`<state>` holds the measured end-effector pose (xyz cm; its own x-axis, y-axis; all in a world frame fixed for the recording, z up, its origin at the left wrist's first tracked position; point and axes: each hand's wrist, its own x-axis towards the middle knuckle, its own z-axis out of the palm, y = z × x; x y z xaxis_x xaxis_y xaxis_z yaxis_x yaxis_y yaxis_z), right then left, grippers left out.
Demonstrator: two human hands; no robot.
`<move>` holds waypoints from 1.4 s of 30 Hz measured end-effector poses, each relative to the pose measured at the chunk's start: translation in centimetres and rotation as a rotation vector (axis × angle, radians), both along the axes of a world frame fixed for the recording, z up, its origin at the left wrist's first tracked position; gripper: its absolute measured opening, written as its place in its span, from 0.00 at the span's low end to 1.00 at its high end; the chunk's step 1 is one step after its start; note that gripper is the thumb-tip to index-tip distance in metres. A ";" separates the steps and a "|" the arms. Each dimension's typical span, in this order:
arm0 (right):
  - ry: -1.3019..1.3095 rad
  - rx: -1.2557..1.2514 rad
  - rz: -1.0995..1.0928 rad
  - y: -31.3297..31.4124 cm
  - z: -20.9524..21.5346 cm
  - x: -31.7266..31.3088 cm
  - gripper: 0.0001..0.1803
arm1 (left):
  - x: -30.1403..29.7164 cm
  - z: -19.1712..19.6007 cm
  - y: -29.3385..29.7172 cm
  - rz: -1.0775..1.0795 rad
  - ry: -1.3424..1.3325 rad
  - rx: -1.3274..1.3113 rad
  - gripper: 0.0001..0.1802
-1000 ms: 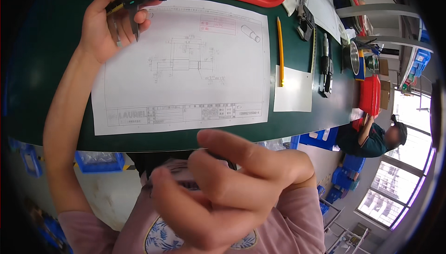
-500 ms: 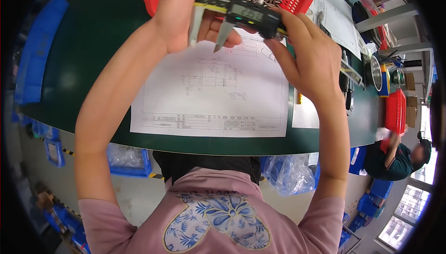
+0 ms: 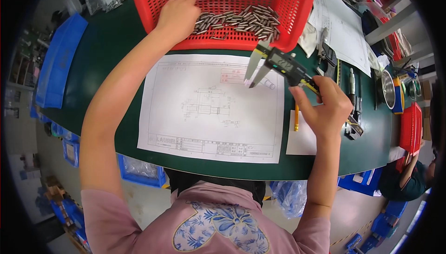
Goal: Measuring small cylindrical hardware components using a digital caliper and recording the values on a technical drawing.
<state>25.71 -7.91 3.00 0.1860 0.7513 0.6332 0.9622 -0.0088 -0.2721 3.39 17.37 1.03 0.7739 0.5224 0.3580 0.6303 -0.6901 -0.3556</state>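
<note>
My right hand [image 3: 331, 105] grips a black digital caliper [image 3: 290, 68] by its beam end, in the air over the right edge of a paper drawing [image 3: 186, 124]. The caliper's metal jaws point down and to the left, slightly apart, and nothing shows between them. My left hand [image 3: 178, 19] reaches into a red perforated plastic basket [image 3: 223, 44], at the left end of a layer of small metal pins [image 3: 251, 21]. Its fingers are curled down; the fingertips, and anything in them, are hidden.
A yellow pencil [image 3: 296, 119] lies on a white sheet right of the drawing. Farther right are a micrometer [image 3: 328, 52], other measuring tools [image 3: 354, 110] and a metal bowl [image 3: 386, 89]. A blue tray [image 3: 60, 63] lies at left. A co-worker [image 3: 404, 179] is at far right.
My left hand has left the caliper's jaws and gone into the basket. My right hand has moved down and right with the caliper, now tilted. More of the basket is in view.
</note>
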 end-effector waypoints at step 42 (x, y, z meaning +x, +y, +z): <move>-0.108 -0.108 0.341 1.1 -0.4 -5.1 0.21 | -6.5 -0.8 -13.5 -0.082 -1.614 -2.042 0.08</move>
<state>20.62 -6.83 2.55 -0.1499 0.8222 0.5491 0.9379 0.2940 -0.1841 -3.07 3.87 0.27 0.6029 0.7679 -0.2164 -0.3588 0.5033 0.7861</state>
